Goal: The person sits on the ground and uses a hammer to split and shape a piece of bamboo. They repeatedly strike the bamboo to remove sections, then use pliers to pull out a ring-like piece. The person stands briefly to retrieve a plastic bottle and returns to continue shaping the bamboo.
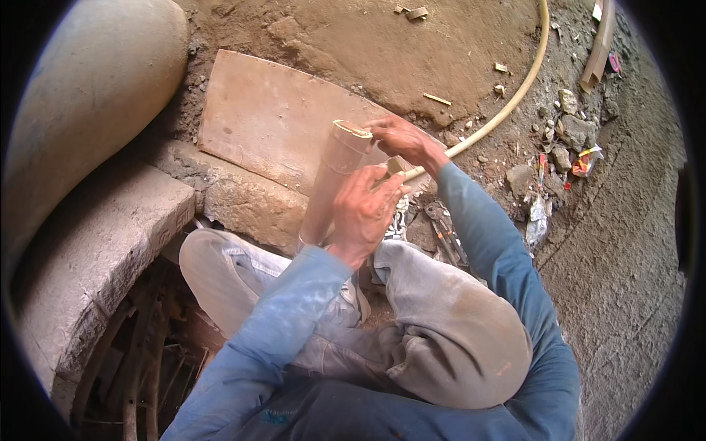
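A brown bamboo section (331, 178) stands tilted in front of me, its pale cut rim at the top. My right hand (401, 140) reaches that rim, with bent fingers closed against its right edge. Lower down, my left hand (365, 207) is closed, its back toward me, in front of the bamboo's right side. A small pale wooden block (397, 165) shows between the thumb and fingers of that hand. The palm side is hidden. Behind the bamboo lies a broad, dusty reddish-brown slab (257, 110).
A yellowish hose (523, 92) curves down to my hands. Pliers-like tools (445, 234) lie beside my right knee. Stones and wrappers (585, 162) litter the ground at right. A big rounded shape (103, 95) and a concrete ledge (110, 242) with a dark gap are at left.
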Tool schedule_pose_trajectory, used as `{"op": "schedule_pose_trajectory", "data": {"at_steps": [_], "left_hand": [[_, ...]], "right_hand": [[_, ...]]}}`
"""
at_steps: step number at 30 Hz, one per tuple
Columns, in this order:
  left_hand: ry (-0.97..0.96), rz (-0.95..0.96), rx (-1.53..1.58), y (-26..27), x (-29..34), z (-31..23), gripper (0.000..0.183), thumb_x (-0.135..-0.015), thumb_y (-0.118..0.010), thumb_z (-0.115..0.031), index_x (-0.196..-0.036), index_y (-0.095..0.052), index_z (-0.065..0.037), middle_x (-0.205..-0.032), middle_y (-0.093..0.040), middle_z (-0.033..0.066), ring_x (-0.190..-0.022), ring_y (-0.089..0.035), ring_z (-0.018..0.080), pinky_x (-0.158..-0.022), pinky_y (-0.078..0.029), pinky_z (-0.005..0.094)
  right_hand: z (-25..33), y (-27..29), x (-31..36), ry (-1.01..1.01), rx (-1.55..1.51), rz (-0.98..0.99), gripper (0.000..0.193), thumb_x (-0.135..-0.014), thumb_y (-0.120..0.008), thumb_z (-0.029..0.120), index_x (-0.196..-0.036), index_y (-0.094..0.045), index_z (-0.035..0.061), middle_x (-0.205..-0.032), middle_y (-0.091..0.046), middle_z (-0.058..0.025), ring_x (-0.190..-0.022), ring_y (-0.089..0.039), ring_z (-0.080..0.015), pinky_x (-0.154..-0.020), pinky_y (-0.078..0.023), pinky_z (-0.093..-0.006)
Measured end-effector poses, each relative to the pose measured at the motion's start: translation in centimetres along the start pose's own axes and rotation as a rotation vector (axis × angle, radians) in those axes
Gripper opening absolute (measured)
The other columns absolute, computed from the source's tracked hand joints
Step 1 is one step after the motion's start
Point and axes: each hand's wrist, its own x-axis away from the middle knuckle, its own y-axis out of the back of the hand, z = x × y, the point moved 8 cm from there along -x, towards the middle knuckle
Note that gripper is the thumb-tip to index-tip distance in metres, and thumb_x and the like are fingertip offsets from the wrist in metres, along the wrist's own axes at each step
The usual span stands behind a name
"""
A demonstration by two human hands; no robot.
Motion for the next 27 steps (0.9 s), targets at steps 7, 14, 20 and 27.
{"op": "schedule_pose_trajectory", "data": {"at_steps": [7,14,20,27], "left_hand": [[-0.057,0.190,-0.137,-3.9,0.6,2.4,0.032,-0.086,-0.078,-0.018,-0.117,-0.073,-0.009,-0.113,-0.066,0.0107,-0.106,-0.066,0.0289,-0.085,-0.057,0.0413],[-0.011,0.177,0.003,1.7,-3.8,1.5,0.032,-0.087,-0.082,-0.030,-0.105,-0.074,-0.004,-0.106,-0.074,0.0132,-0.095,-0.073,0.0272,-0.090,-0.059,0.0377],[0.431,0.275,0.252,-0.4,-4.9,11.0,0.079,-0.079,-0.091,-0.044,-0.136,-0.058,-0.001,-0.120,-0.069,0.0140,-0.109,-0.067,0.0239,-0.096,-0.055,0.0351],[0.678,0.390,0.750,-2.9,-4.1,13.6,0.065,-0.082,-0.088,-0.039,-0.128,-0.063,0.000,-0.112,-0.071,0.0101,-0.098,-0.068,0.0162,-0.083,-0.057,0.0309]], "right_hand": [[4.7,-2.7,5.8,0.037,0.058,0.033,0.045,-0.098,-0.070,0.043,-0.110,-0.077,0.0005,-0.093,-0.073,-0.0040,-0.086,-0.063,-0.0139,-0.076,-0.051,-0.0318],[2.6,-2.1,5.1,0.080,0.107,0.011,0.042,-0.096,-0.072,0.046,-0.094,-0.076,0.0041,-0.072,-0.056,0.0038,-0.070,-0.048,-0.0100,-0.062,-0.039,-0.0327],[3.1,-2.7,5.9,0.200,0.157,0.009,0.048,-0.096,-0.070,0.051,-0.100,-0.076,0.0039,-0.069,-0.048,0.0042,-0.066,-0.042,-0.0096,-0.057,-0.035,-0.0330],[2.7,-2.5,7.3,0.182,0.069,-0.024,0.042,-0.103,-0.063,0.041,-0.114,-0.072,0.0020,-0.069,-0.051,0.0005,-0.066,-0.049,-0.0138,-0.059,-0.042,-0.0368]]}}
